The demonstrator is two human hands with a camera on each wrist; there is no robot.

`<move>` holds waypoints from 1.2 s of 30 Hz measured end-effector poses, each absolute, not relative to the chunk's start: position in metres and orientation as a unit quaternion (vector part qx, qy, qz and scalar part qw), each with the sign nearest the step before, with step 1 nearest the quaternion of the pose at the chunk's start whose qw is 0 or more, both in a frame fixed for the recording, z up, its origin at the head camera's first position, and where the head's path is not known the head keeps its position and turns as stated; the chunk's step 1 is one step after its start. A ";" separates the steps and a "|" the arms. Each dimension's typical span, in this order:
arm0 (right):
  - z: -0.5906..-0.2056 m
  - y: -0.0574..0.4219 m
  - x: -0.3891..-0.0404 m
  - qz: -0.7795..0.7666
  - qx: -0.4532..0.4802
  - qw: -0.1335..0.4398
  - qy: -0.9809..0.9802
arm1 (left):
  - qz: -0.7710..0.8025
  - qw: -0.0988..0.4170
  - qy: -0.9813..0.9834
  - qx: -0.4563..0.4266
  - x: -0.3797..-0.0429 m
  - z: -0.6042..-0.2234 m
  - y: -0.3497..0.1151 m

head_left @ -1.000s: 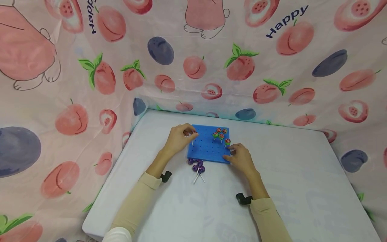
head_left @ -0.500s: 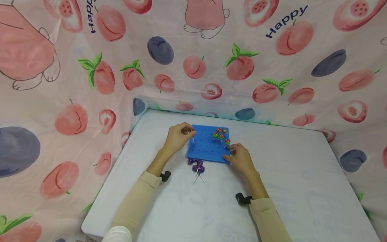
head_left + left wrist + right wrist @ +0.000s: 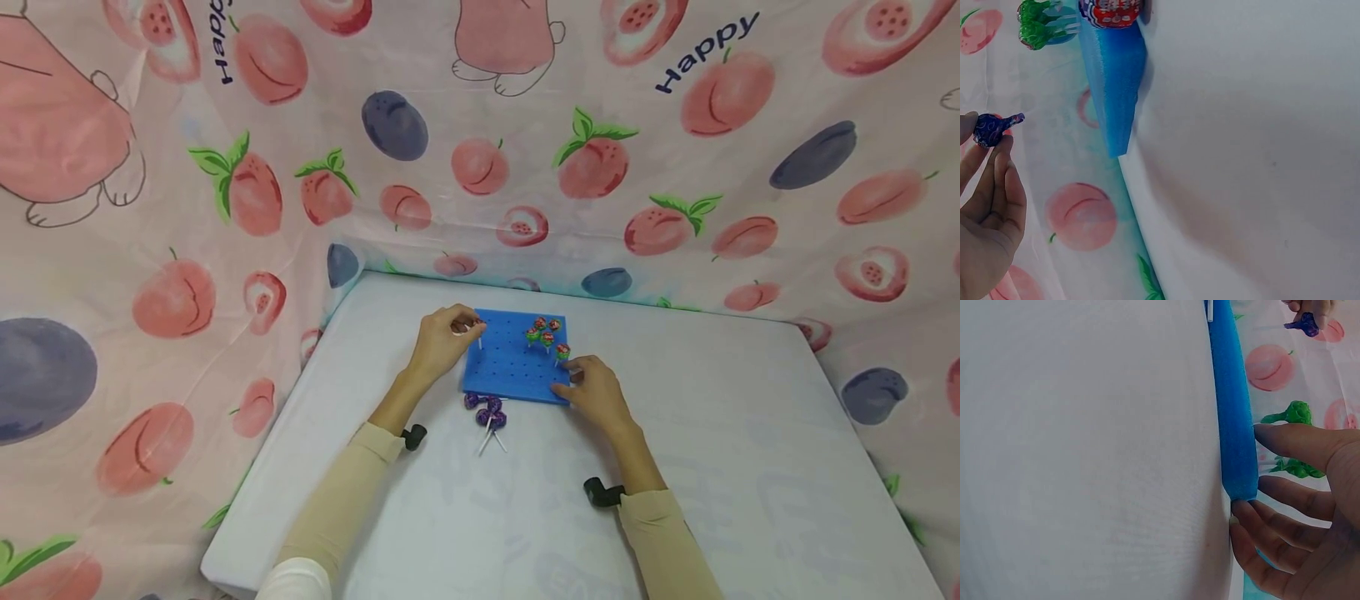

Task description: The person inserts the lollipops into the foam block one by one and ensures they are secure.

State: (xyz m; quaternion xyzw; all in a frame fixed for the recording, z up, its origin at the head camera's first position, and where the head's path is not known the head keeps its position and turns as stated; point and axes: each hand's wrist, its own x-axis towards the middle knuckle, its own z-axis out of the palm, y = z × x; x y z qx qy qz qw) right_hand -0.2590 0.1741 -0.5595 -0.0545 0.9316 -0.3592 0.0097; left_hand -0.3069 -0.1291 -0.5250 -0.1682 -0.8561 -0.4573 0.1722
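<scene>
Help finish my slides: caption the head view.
Left hand pinches a lollipop over a blue board bearing red-and-green lollipops; right hand touches the board's edge, purple lollipops lying in front.

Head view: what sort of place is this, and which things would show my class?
Probably an indoor work corner, home or studio I cannot tell: fruit-print sheeting hangs behind and beside a white table, where a blue board holds several lollipops.

The board [image 3: 517,386] is blue, the near lollipops [image 3: 482,417] purple, the far lollipops [image 3: 547,337] red and green, the backdrop [image 3: 525,117] fruit-patterned.
</scene>
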 end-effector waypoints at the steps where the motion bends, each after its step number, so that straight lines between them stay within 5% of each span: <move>1: -0.560 0.174 -0.259 -0.359 -0.055 0.010 0.931 | -0.456 0.171 -0.858 -0.166 -0.307 -0.526 -0.129; 36: -0.558 0.173 -0.259 -0.351 -0.048 0.013 0.935 | -0.435 0.158 -0.868 -0.180 -0.309 -0.539 -0.126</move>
